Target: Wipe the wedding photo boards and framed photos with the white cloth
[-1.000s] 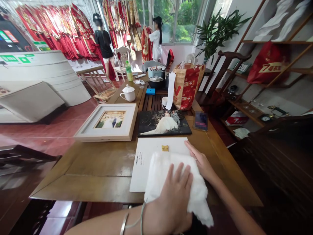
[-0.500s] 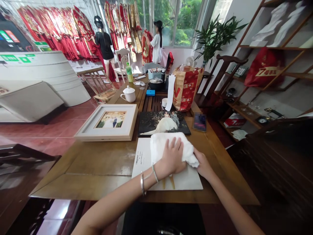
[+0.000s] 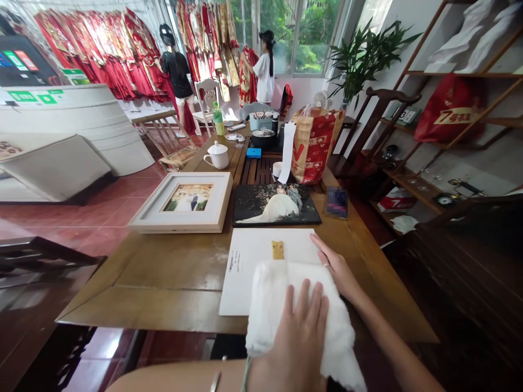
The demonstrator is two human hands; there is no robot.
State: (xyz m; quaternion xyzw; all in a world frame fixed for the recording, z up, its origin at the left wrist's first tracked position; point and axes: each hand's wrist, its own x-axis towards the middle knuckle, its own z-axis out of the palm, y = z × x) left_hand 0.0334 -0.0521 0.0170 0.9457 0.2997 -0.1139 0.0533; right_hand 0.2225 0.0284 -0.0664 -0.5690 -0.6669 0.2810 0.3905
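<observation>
White panel (image 3: 253, 250) flat on the worktop (image 3: 163, 272), smooth, square-cornered, near the front edge. Left hand (image 3: 298, 337) palm-down, fingers outstretched over a fluffy white cloth (image 3: 263, 294) covering the panel's near right part; right hand (image 3: 340, 273) at the panel's right edge, fingers straight, nothing clutched. Wiping well likely means even pressure, panel steadied — and easing round the stiff-looking gold tab (image 3: 277, 250), where pile could snag.

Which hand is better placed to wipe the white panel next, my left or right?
Probably your left hand: it lies flat on the white cloth, partly over the white panel. Your right hand is at the panel's far right corner.
</observation>
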